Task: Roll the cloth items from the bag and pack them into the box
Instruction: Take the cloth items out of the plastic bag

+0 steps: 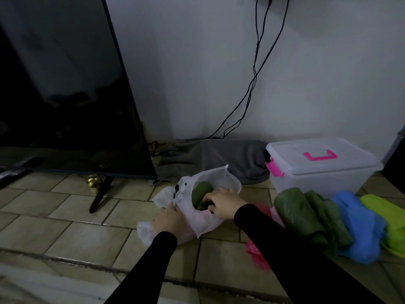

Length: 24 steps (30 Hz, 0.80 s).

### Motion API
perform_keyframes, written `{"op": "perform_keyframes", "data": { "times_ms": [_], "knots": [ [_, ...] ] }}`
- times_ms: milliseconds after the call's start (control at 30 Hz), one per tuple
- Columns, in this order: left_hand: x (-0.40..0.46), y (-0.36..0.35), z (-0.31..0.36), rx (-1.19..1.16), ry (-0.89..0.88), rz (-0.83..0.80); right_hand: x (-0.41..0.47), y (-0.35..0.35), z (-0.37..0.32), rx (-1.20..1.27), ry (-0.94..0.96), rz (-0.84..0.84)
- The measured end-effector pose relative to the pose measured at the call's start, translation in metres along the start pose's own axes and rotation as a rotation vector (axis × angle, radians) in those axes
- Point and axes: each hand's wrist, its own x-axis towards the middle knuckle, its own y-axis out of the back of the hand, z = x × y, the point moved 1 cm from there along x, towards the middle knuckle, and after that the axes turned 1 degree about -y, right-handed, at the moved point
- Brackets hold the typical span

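Hands at the white bag (pixel 219 178)
Left hand (pixel 169 222) gripped the bag's edge; right hand (pixel 221 205) clutched a green cloth (pixel 200 189) inside (shut box (pixel 322 165) at two o'clock).

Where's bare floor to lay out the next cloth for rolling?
Bare tiles lie left of the white bag, in front of the TV and its stand leg. Crowded right: green, blue and lime cloths fill the floor before the lidded box.

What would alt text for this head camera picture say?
A person's right hand reaches into a white bag on a tiled floor, gripping a green cloth, while the left hand holds the bag. A lidded clear box stands nearby.
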Motion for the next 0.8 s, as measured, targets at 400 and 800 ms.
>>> {"op": "perform_keyframes", "data": {
  "times_ms": [400, 800],
  "knots": [
    [-0.025, 0.008, 0.006, -0.25, 0.047, -0.034, -0.014, 0.0, -0.016, -0.061, 0.023, -0.228],
    [-0.028, -0.005, 0.008, -0.109, 0.025, 0.033, -0.043, 0.022, 0.005, 0.229, -0.02, 0.118]
  ]
}}
